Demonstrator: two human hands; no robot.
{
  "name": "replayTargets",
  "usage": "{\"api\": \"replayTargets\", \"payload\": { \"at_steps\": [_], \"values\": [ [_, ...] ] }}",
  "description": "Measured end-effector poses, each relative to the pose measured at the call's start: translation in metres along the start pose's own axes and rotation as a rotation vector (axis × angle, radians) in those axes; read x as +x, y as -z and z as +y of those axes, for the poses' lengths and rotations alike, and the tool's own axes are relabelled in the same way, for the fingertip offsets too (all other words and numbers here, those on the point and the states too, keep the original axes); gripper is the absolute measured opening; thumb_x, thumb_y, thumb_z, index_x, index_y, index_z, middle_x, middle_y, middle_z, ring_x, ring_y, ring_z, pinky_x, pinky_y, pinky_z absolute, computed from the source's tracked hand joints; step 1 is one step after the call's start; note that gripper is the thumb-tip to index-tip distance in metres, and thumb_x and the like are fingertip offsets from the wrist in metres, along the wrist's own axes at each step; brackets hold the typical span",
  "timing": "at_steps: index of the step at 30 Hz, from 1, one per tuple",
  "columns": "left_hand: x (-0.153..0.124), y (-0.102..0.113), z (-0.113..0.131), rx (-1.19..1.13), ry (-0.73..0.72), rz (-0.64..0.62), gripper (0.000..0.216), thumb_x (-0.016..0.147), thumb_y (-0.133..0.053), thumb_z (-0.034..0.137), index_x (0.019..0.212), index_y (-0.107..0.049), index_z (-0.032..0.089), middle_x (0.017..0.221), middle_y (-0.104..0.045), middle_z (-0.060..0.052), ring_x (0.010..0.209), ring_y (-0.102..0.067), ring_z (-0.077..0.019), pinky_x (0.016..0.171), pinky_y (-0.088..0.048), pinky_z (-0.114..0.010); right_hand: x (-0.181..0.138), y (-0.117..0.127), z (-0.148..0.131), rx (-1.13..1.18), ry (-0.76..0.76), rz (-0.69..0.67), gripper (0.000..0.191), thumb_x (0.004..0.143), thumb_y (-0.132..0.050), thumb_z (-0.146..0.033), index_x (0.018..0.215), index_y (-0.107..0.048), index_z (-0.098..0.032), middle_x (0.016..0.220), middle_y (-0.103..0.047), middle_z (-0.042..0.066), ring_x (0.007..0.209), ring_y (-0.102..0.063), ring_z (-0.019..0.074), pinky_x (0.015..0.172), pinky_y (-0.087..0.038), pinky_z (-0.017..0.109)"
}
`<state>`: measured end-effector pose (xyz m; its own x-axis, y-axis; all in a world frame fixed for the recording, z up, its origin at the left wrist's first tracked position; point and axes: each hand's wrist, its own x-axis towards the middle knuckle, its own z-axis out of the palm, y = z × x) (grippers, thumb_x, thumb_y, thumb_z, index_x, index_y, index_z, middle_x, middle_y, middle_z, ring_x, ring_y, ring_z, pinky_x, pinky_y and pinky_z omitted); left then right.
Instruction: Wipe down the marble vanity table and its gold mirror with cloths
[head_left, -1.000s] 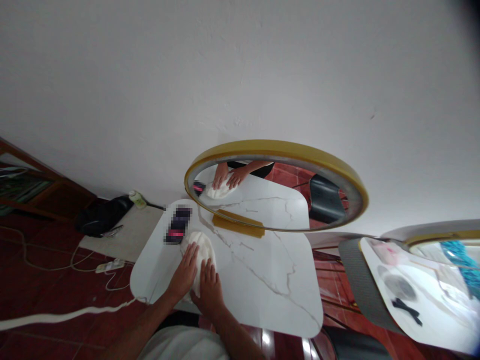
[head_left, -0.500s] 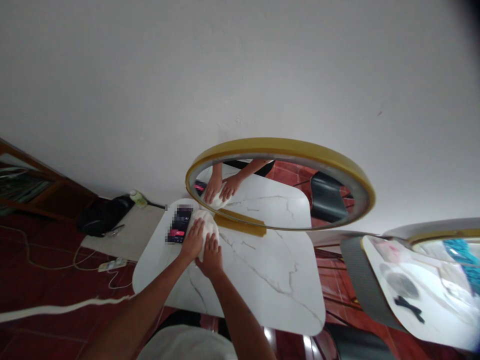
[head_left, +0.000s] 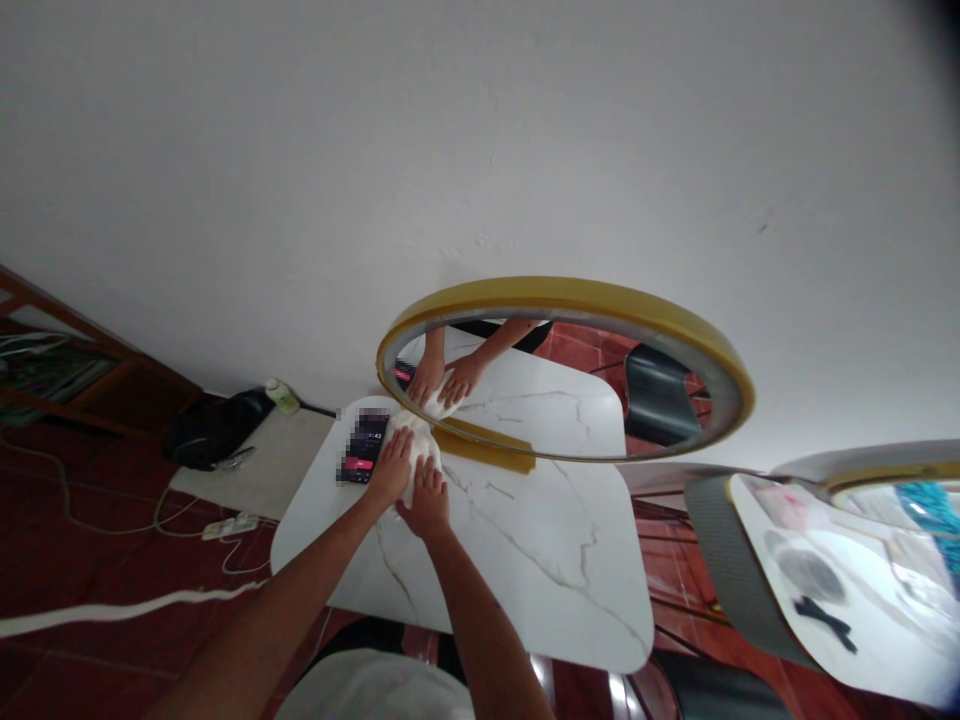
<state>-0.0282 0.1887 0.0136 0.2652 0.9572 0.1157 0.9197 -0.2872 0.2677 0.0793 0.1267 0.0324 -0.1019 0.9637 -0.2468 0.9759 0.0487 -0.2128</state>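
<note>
A crumpled white cloth (head_left: 411,421) lies on the white marble-patterned table (head_left: 525,590), against the foot of the mirror. My left hand (head_left: 391,470) rests flat on its left part, fingers stretched forward. Lower on the cloth's right side is my right hand (head_left: 426,500), palm down with the fingers spread. Both hands press from above and part of the cloth is hidden beneath them. Just left of the cloth lies a phone (head_left: 363,452) with a lit, partly blurred screen.
A gold-rimmed mirror (head_left: 570,290) leans on the wall behind the table, on a yellow base strip (head_left: 495,450). A black bag (head_left: 217,428), a bottle (head_left: 282,396) and a power strip (head_left: 229,526) are at left. A second table (head_left: 795,540) and a black chair (head_left: 720,685) stand right.
The cloth looks more creased, bunched up towards the mirror. My hands remain on it, with small shifts. The whole view has moved slightly.
</note>
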Motion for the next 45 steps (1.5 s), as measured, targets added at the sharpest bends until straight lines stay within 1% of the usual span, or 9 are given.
{"api": "replayTargets", "payload": {
  "at_steps": [6,10,15,20,23,26,29,36,45],
  "values": [
    [-0.013,0.004,0.007,0.003,0.000,-0.001,0.059,0.080,-0.031,0.005,0.138,-0.033,0.009,0.146,-0.033,-0.014,0.137,-0.025,-0.0245,0.108,-0.030,-0.043,-0.015,0.003,0.001,0.010,-0.008,0.007,0.094,0.075,-0.056,-0.050,0.148,-0.007,-0.015,0.151,-0.014,0.015,0.132,-0.029,0.0330,0.101,-0.029,0.045],
    [-0.036,0.010,0.014,-0.009,-0.032,0.001,0.056,0.080,-0.036,0.009,0.136,-0.037,0.012,0.144,-0.037,-0.012,0.135,-0.030,-0.0242,0.107,-0.031,-0.042,-0.045,0.002,0.011,0.010,0.030,0.010,0.093,0.074,-0.056,-0.047,0.148,-0.009,-0.015,0.152,-0.015,0.014,0.132,-0.029,0.0320,0.103,-0.027,0.046],
    [-0.080,0.020,0.029,-0.081,-0.116,-0.013,0.050,0.086,-0.040,0.024,0.135,-0.039,0.017,0.137,-0.046,-0.011,0.127,-0.040,-0.0250,0.105,-0.034,-0.043,-0.095,0.004,0.051,0.022,0.108,0.015,0.087,0.075,-0.053,-0.040,0.148,-0.008,-0.025,0.153,-0.012,0.002,0.135,-0.024,0.0281,0.106,-0.023,0.045],
    [-0.119,0.029,0.049,-0.119,-0.214,-0.094,0.048,0.088,-0.043,0.043,0.129,-0.048,0.018,0.122,-0.056,-0.012,0.116,-0.049,-0.0271,0.101,-0.037,-0.046,-0.127,0.017,0.095,-0.010,0.085,0.015,0.078,0.076,-0.046,-0.021,0.144,-0.013,-0.039,0.151,-0.012,-0.010,0.140,-0.013,0.0200,0.112,-0.012,0.045],
    [-0.130,0.033,0.062,-0.131,-0.298,-0.116,0.048,0.090,-0.042,0.041,0.133,-0.044,0.020,0.132,-0.050,-0.011,0.124,-0.043,-0.0266,0.105,-0.033,-0.046,-0.140,0.024,0.106,-0.020,0.070,0.075,0.074,0.078,-0.043,-0.018,0.145,-0.017,-0.034,0.151,-0.013,-0.008,0.140,-0.011,0.0187,0.113,-0.012,0.042],
    [-0.132,0.037,0.069,-0.167,-0.414,-0.170,0.052,0.091,-0.041,0.035,0.141,-0.032,0.028,0.146,-0.034,-0.005,0.134,-0.031,-0.0241,0.108,-0.031,-0.045,-0.151,0.023,0.106,0.010,0.134,0.082,0.072,0.082,-0.045,-0.029,0.147,-0.015,-0.028,0.152,-0.013,-0.005,0.140,-0.011,0.0198,0.113,-0.018,0.039],
    [-0.132,0.038,0.070,-0.182,-0.435,-0.194,0.055,0.090,-0.042,0.033,0.143,-0.026,0.031,0.149,-0.029,-0.003,0.136,-0.026,-0.0233,0.108,-0.031,-0.045,-0.158,0.016,0.098,0.033,0.185,0.055,0.077,0.082,-0.050,-0.039,0.147,-0.011,-0.027,0.152,-0.012,-0.003,0.140,-0.010,0.0223,0.112,-0.020,0.040],
    [-0.145,0.038,0.046,-0.139,-0.358,-0.135,0.054,0.091,-0.042,0.033,0.143,-0.027,0.031,0.148,-0.032,-0.003,0.135,-0.029,-0.0232,0.108,-0.031,-0.043,-0.148,0.011,0.076,0.042,0.230,0.046,0.074,0.085,-0.049,-0.047,0.146,-0.010,-0.030,0.152,-0.012,-0.003,0.140,-0.010,0.0250,0.111,-0.021,0.043],
    [-0.175,0.041,-0.031,0.018,-0.269,0.001,0.053,0.090,-0.044,0.038,0.141,-0.033,0.030,0.144,-0.038,-0.003,0.131,-0.035,-0.0223,0.106,-0.031,-0.038,-0.110,-0.008,0.014,0.094,0.413,-0.041,0.078,0.085,-0.048,-0.055,0.147,-0.008,-0.030,0.154,-0.006,-0.001,0.140,-0.009,0.0297,0.111,-0.019,0.047]
  ]
}}
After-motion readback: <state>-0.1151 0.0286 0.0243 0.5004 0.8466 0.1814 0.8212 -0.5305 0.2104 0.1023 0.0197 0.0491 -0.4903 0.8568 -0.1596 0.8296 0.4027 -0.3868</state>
